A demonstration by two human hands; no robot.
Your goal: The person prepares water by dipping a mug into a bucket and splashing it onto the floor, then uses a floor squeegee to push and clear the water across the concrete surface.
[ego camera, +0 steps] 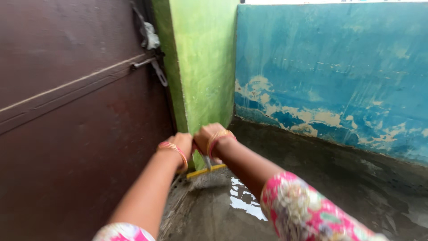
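Both my hands grip the thin handle of a floor wiper whose yellow blade (206, 171) rests on the wet concrete floor (312, 169) near the foot of a green pillar (205, 67). My left hand (180, 145) and my right hand (209, 138) are closed side by side on the handle, which is mostly hidden behind them. Bangles ring both wrists, and floral pink sleeves cover my upper arms.
A dark brown metal door (76, 111) with a latch (151, 64) fills the left. A peeling blue wall (334, 76) stands at the back right. A puddle of water (243, 198) lies on the floor below my right arm.
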